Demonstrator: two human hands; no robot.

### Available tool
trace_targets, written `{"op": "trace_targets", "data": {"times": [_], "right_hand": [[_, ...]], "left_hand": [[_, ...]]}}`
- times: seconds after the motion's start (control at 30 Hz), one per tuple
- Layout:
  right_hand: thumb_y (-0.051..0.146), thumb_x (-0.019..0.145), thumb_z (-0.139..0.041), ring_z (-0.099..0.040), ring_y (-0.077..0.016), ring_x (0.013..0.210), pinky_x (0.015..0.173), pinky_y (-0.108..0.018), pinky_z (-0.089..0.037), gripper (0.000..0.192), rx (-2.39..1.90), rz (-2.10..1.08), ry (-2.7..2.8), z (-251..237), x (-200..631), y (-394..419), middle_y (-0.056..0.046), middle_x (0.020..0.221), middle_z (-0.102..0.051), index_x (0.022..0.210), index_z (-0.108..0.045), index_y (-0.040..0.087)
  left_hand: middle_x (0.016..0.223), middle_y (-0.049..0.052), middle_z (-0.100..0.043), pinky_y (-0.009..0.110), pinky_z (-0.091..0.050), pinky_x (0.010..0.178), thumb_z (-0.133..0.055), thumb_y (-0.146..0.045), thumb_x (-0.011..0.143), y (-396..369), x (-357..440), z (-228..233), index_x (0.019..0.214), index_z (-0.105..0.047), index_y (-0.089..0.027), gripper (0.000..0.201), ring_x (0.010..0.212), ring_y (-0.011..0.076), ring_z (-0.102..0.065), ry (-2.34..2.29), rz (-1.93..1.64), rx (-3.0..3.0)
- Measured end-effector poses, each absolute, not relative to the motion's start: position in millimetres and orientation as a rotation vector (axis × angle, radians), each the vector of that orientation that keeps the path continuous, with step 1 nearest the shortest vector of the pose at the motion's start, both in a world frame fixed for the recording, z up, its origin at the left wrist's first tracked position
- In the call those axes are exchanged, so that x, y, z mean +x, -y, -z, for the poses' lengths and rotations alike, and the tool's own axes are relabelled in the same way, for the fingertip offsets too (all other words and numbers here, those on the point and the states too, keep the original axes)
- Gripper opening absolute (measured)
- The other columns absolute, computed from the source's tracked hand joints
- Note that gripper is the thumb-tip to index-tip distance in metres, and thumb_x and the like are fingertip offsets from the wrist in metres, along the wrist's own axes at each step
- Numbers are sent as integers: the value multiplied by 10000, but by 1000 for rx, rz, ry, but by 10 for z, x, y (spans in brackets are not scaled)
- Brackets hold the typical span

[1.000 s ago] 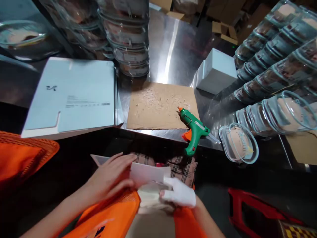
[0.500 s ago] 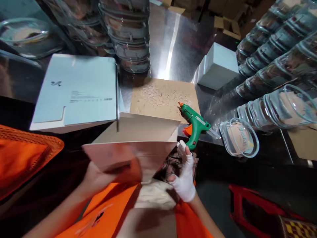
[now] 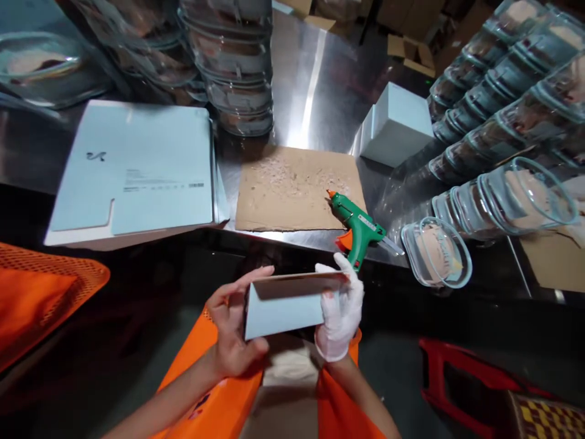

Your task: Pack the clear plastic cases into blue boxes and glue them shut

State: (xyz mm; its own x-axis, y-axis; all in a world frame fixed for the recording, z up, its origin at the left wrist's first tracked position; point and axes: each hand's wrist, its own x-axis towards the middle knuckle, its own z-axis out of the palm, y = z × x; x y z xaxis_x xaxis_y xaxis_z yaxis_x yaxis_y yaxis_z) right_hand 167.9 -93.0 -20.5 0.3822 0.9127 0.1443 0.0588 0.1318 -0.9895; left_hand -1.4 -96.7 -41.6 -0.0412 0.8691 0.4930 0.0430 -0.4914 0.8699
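I hold a small light blue cardboard box (image 3: 286,311) between both hands, low in front of me, below the table edge. My bare left hand (image 3: 233,329) grips its left end, thumb under and fingers over the top. My right hand (image 3: 340,314), in a white glove, clasps its right end. A green hot glue gun (image 3: 359,228) with an orange tip lies on the table just beyond my right hand, partly on a brown cardboard sheet (image 3: 292,189) spotted with dried glue.
A stack of flat light blue box blanks (image 3: 132,174) lies at the left. A folded blue box (image 3: 397,125) stands behind the sheet. Clear plastic containers are stacked at the back (image 3: 237,67) and lie in rows at the right (image 3: 503,122). An orange mesh basket (image 3: 41,292) sits at the far left.
The flat cardboard blank on my lap was lifted, opened wide, then folded into a small box shape now gripped at both ends.
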Motion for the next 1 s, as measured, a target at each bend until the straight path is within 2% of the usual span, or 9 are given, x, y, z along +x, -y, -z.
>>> {"op": "trace_targets", "data": {"times": [0.1, 0.17, 0.23, 0.33, 0.47, 0.57, 0.7, 0.87, 1.0], "right_hand": [[402, 942, -709, -725, -266, 1181, 1039, -472, -557, 443, -1277, -733, 956, 207, 1767, 931, -160, 1538, -585, 1320, -517, 275], [429, 965, -674, -724, -255, 1160, 1006, -441, -562, 371, -1377, -694, 1011, 207, 1978, 921, -153, 1441, -653, 1273, -554, 262], [529, 1010, -559, -732, -261, 1068, 955, -432, -562, 358, -1607, -518, 1074, 160, 2261, 849, -141, 1234, -732, 1188, -623, 226], [677, 992, -443, -728, -306, 990, 922, -452, -538, 551, -2127, -338, 1171, -9, 2607, 573, -144, 1059, -758, 1079, -698, 195], [630, 807, -751, -735, -350, 975, 863, -432, -533, 610, -2571, -524, 1261, -207, 2688, 127, -137, 990, -783, 1224, -714, 185], [472, 709, -792, -719, -275, 811, 733, -361, -544, 476, -2293, -711, 1058, -192, 2595, 15, -65, 813, -748, 1074, -722, 175], [426, 610, -771, -629, -163, 572, 535, -271, -504, 343, -1705, -1020, 644, -75, 2389, 112, 14, 653, -676, 829, -638, 198], [340, 664, -849, -616, -121, 523, 522, -234, -505, 384, -1463, -687, 712, -134, 2183, 298, 61, 659, -689, 892, -559, 234], [439, 835, -766, -554, -138, 497, 496, -278, -471, 287, -1401, -923, 1018, -254, 2227, 553, 38, 616, -628, 987, -682, 211]], "left_hand": [[1458, 151, -603, 406, -626, 953, -794, -402, 931, 894, -139, 351, 1362, -569, -330, 491, 1264, 291, -698, -909, -1490, 1908], [1390, 121, -635, 309, -628, 851, -835, -307, 891, 841, -303, 342, 1188, -692, -276, 331, 1153, 244, -729, -1020, -1439, 2016], [1297, 101, -671, 300, -625, 830, -841, -300, 877, 787, -468, 375, 1096, -729, -236, 254, 1100, 232, -733, -1181, -1482, 1942], [1243, 77, -695, 337, -612, 909, -849, -302, 862, 705, -585, 463, 1058, -743, -232, 234, 1118, 234, -720, -1341, -1533, 1803], [1219, 63, -691, 336, -590, 909, -852, -341, 861, 620, -478, 526, 1038, -744, -240, 231, 1085, 220, -713, -1317, -1527, 1781], [1167, 62, -679, 356, -589, 880, -825, -403, 880, 586, -361, 523, 1032, -725, -233, 249, 1063, 228, -703, -1301, -1567, 1701], [1169, 58, -669, 343, -578, 888, -788, -446, 908, 567, -250, 524, 1049, -711, -245, 258, 1082, 226, -688, -1283, -1560, 1545], [1444, 108, -566, 394, -538, 1057, -799, -427, 897, 558, -140, 486, 1047, -727, -241, 250, 1390, 292, -580, -1329, -1511, 1499], [1495, 119, -532, 424, -550, 1069, -803, -409, 899, 545, -77, 425, 1075, -728, -246, 251, 1427, 307, -560, -1371, -1484, 1549]]}}
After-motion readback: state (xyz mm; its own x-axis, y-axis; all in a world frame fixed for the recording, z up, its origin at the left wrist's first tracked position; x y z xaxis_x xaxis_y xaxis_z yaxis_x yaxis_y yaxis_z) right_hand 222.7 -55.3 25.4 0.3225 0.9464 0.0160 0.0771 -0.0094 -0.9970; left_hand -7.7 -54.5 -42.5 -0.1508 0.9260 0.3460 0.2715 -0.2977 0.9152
